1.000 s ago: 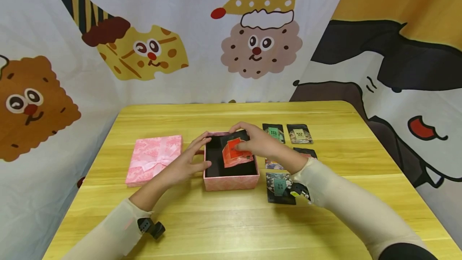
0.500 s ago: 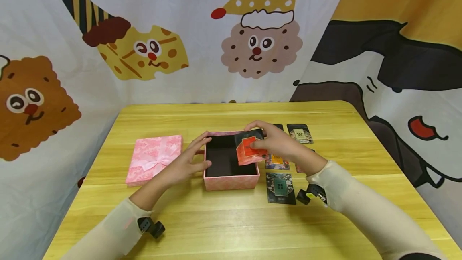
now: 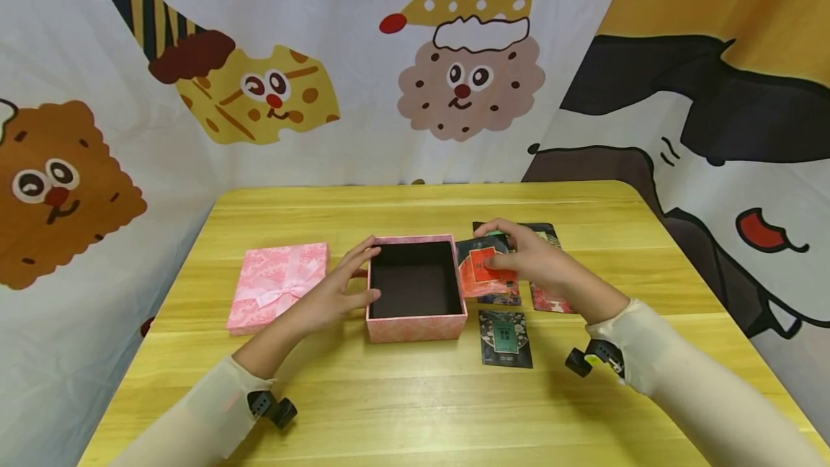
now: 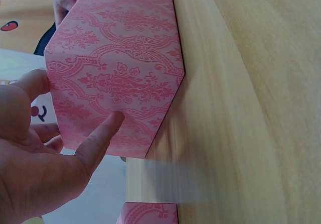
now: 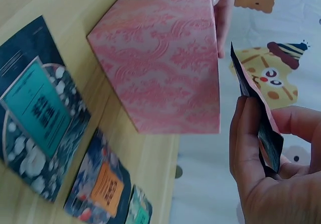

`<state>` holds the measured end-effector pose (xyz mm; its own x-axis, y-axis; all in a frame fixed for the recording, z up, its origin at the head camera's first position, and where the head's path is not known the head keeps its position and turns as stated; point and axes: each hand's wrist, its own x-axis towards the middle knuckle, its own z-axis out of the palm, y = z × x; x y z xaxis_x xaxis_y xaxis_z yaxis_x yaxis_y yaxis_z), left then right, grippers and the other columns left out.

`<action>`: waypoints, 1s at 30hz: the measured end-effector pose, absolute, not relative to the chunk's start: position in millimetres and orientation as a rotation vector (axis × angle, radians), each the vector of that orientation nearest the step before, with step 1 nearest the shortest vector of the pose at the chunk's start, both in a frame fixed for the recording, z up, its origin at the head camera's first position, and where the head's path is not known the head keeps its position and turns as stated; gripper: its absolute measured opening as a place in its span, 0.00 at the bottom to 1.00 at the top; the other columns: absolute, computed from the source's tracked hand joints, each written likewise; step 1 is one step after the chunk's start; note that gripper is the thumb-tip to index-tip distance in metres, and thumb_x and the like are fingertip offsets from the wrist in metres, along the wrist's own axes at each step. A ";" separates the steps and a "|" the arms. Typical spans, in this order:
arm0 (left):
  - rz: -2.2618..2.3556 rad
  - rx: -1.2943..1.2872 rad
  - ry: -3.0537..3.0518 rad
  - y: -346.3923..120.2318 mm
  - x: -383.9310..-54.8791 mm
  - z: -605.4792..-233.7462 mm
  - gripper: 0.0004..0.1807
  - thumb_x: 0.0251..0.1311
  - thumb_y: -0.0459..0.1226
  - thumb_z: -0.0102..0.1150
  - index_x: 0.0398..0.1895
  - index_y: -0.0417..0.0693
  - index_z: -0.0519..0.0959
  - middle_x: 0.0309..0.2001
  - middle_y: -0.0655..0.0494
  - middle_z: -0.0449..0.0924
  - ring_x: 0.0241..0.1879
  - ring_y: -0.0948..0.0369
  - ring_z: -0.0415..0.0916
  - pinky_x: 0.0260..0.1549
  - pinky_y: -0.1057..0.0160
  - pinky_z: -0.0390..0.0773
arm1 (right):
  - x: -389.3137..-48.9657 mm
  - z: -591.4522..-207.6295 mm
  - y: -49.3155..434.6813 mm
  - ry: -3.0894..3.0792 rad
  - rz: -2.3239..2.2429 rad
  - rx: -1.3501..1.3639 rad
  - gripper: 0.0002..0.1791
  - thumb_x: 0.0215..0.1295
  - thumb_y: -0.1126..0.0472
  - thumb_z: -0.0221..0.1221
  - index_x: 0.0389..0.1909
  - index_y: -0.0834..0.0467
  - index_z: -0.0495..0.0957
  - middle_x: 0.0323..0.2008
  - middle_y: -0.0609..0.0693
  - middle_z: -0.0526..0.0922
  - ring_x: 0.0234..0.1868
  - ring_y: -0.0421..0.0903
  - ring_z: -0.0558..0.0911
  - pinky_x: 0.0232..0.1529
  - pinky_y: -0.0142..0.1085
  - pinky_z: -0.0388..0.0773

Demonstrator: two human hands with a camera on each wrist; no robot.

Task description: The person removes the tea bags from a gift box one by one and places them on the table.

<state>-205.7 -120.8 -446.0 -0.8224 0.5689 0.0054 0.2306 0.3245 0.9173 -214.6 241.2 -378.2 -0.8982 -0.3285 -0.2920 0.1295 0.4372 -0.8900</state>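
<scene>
My right hand (image 3: pixel 534 258) pinches a black packet with a red label (image 3: pixel 482 264) between thumb and fingers. The packet is held in the air to the right of the pink box (image 3: pixel 415 328), seen nearly edge-on in the right wrist view, and covers parts of the packets below it. The box has a dark inside and a patterned outer wall. My left hand (image 3: pixel 331 294) rests on the box's left side, thumb near the front and fingers near the back corner. In the left wrist view the left thumb (image 4: pixel 103 138) lies extended against the patterned wall.
Left of the box lies a pink lid with a ribbon bow (image 3: pixel 277 287). A teal-labelled packet (image 3: pixel 506 341) lies to the front right, and an orange-labelled packet (image 5: pixel 103 189) behind it. A red-patterned packet (image 3: pixel 547 300) is partly hidden. A printed curtain (image 3: pixel 363 92) hangs behind the table.
My right hand has carried the red-labelled packet from above the box rightward, past its right rim. The box's inside has come into full view. My left hand has stayed in place.
</scene>
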 end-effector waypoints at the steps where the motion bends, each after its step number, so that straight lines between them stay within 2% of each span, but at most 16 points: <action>1: 1.496 0.716 2.279 -120.8 -205.7 -445.9 0.42 0.72 0.36 0.62 0.83 0.48 0.53 0.85 0.51 0.35 0.81 0.43 0.41 0.72 0.30 0.52 | -213.9 -378.5 244.3 2.268 -1.461 -0.163 0.27 0.72 0.66 0.60 0.70 0.56 0.67 0.52 0.67 0.72 0.33 0.50 0.77 0.33 0.40 0.81; 3: 1.495 0.714 2.279 -120.6 -205.7 -445.6 0.42 0.72 0.36 0.63 0.83 0.48 0.53 0.85 0.52 0.35 0.81 0.44 0.40 0.72 0.31 0.51 | -212.4 -379.0 250.6 2.281 -1.451 -0.159 0.28 0.71 0.66 0.60 0.70 0.56 0.67 0.51 0.68 0.72 0.33 0.50 0.78 0.33 0.39 0.80; 6: 1.490 0.710 2.282 -120.4 -205.6 -445.3 0.42 0.72 0.37 0.63 0.83 0.48 0.52 0.85 0.53 0.35 0.82 0.44 0.39 0.72 0.31 0.51 | -209.8 -379.7 260.6 2.308 -1.425 -0.152 0.28 0.71 0.66 0.60 0.70 0.56 0.67 0.51 0.69 0.71 0.27 0.46 0.74 0.27 0.36 0.75; 10: 1.489 0.705 2.282 -120.3 -205.5 -445.1 0.42 0.72 0.35 0.62 0.83 0.46 0.52 0.85 0.53 0.35 0.81 0.43 0.40 0.72 0.30 0.52 | -205.1 -381.0 272.4 2.304 -1.424 -0.130 0.28 0.72 0.66 0.59 0.70 0.55 0.66 0.48 0.67 0.71 0.18 0.42 0.65 0.19 0.33 0.66; 13: 1.490 0.703 2.283 -120.5 -205.5 -445.1 0.42 0.72 0.33 0.61 0.83 0.44 0.51 0.85 0.53 0.34 0.81 0.42 0.42 0.71 0.30 0.53 | -202.2 -382.5 279.3 2.285 -1.443 -0.118 0.28 0.73 0.66 0.60 0.71 0.57 0.65 0.44 0.65 0.71 0.19 0.42 0.66 0.20 0.33 0.67; 16: 1.489 0.707 2.288 -120.5 -205.7 -445.4 0.42 0.72 0.32 0.61 0.83 0.44 0.51 0.85 0.52 0.35 0.81 0.42 0.42 0.71 0.30 0.53 | -199.5 -383.3 284.8 2.263 -1.463 -0.102 0.29 0.73 0.67 0.60 0.71 0.59 0.64 0.44 0.64 0.70 0.23 0.43 0.71 0.22 0.34 0.70; 20: 1.494 0.714 2.284 -120.3 -205.7 -445.6 0.42 0.72 0.33 0.61 0.83 0.44 0.51 0.85 0.54 0.35 0.82 0.43 0.39 0.72 0.30 0.51 | -196.0 -383.6 291.6 2.236 -1.474 -0.082 0.29 0.73 0.67 0.59 0.72 0.60 0.63 0.43 0.65 0.71 0.21 0.43 0.72 0.19 0.34 0.73; 23: 1.494 0.714 2.281 -120.2 -205.7 -445.7 0.42 0.72 0.34 0.62 0.83 0.44 0.51 0.85 0.56 0.35 0.82 0.44 0.37 0.72 0.31 0.51 | -193.6 -385.0 297.1 2.233 -1.473 -0.080 0.29 0.74 0.66 0.59 0.72 0.60 0.62 0.42 0.65 0.70 0.19 0.42 0.69 0.18 0.34 0.72; 26: 1.488 0.712 2.286 -120.3 -205.8 -445.4 0.42 0.72 0.35 0.62 0.83 0.45 0.52 0.85 0.55 0.35 0.82 0.44 0.39 0.72 0.30 0.51 | -191.0 -387.1 303.1 2.237 -1.480 -0.084 0.28 0.74 0.66 0.59 0.71 0.61 0.62 0.38 0.62 0.70 0.20 0.42 0.67 0.21 0.34 0.72; 30: 1.484 0.708 2.287 -120.4 -205.8 -444.9 0.43 0.71 0.36 0.63 0.83 0.45 0.52 0.85 0.53 0.35 0.81 0.42 0.43 0.71 0.30 0.53 | -186.6 -389.9 311.2 2.204 -1.512 -0.072 0.27 0.75 0.66 0.58 0.70 0.61 0.62 0.34 0.58 0.75 0.23 0.44 0.72 0.23 0.37 0.75</action>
<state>-205.8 -120.4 -444.9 -0.8246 0.5658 -0.0012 0.2292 0.3359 0.9136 -186.6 311.2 -389.9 -0.8913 -0.2969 -0.3427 0.2128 0.3935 -0.8944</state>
